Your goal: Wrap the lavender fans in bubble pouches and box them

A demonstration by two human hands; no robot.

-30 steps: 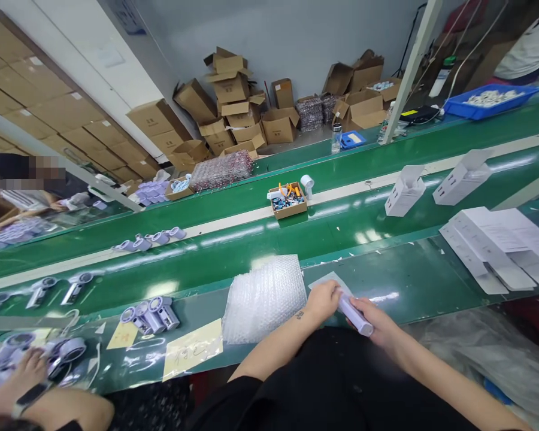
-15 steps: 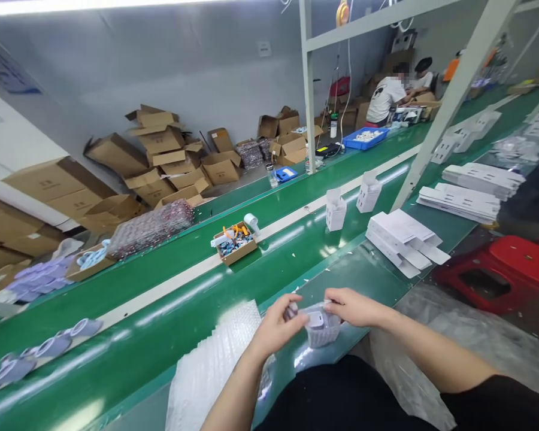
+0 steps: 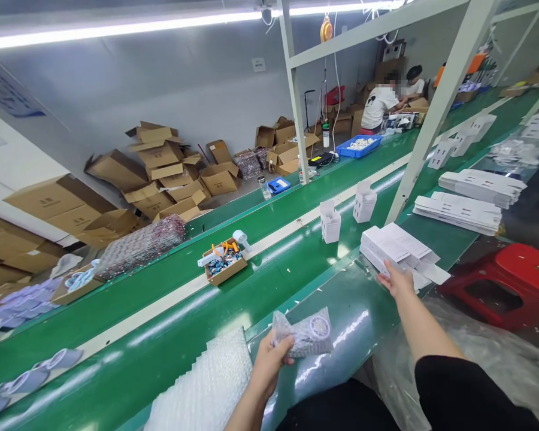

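Note:
My left hand (image 3: 272,359) is closed on one end of a bubble-wrap bag (image 3: 308,335), held above the green worktop. Through the clear plastic shows a pale lilac item with a round, ringed end; its exact kind is unclear. My right hand (image 3: 397,280) reaches out to the right, fingers stretched and thumb apart, at the near edge of some folded white cartons (image 3: 397,248). Its fingertips appear to touch the nearest carton. Beside my left forearm lies a fanned stack of bubble-wrap bags (image 3: 206,383).
Two upright white boxes, one nearer (image 3: 330,222), stand on the green conveyor (image 3: 269,281). A small carton of parts (image 3: 227,272) sits beyond. White frame posts (image 3: 431,126) rise ahead, flat cartons (image 3: 458,212) and a red stool (image 3: 507,281) are right. Two people sit far back.
My right hand has let go of the bubble-wrap bag and moved right to the folded cartons. My left hand now holds the bag alone, turned lengthwise. The view has tilted up slightly.

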